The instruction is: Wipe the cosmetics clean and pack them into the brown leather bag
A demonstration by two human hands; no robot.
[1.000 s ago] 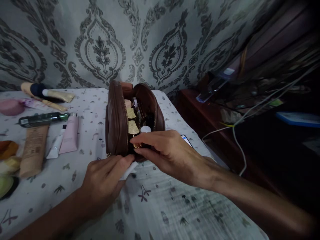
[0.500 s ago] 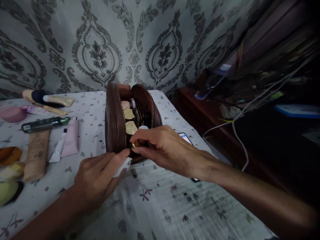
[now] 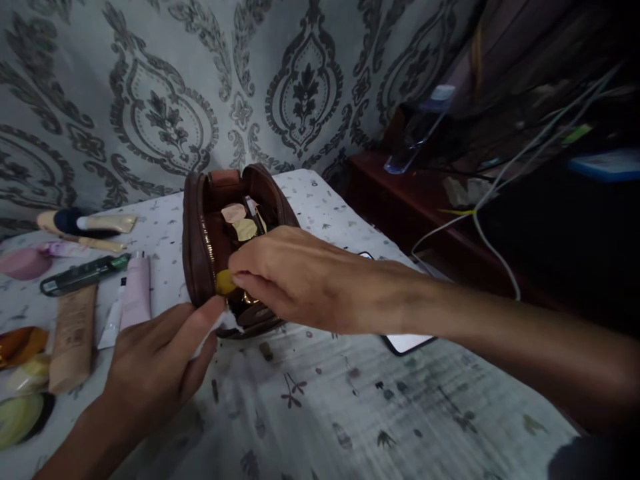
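A brown leather pouch (image 3: 197,230) stands open on the patterned cloth, with gold-capped items (image 3: 245,229) packed inside. My right hand (image 3: 295,280) reaches across its near end, fingertips pinched on a small gold-yellow item (image 3: 225,283) at the pouch's front corner. My left hand (image 3: 155,360) rests just below the pouch with a white tissue (image 3: 224,324) held between thumb and fingers, touching the pouch's near edge.
Several cosmetic tubes lie at the left: a pink tube (image 3: 136,292), a beige tube (image 3: 70,327), a dark green one (image 3: 83,273). Round compacts (image 3: 17,417) sit at the far left edge. A phone (image 3: 407,341) lies under my right forearm. Dark wooden furniture (image 3: 400,193) with white cables stands right.
The view has shifted right and closer. My right hand has moved left over the pouch's near end and now pinches a gold-yellow item. My left hand stays below with the tissue.
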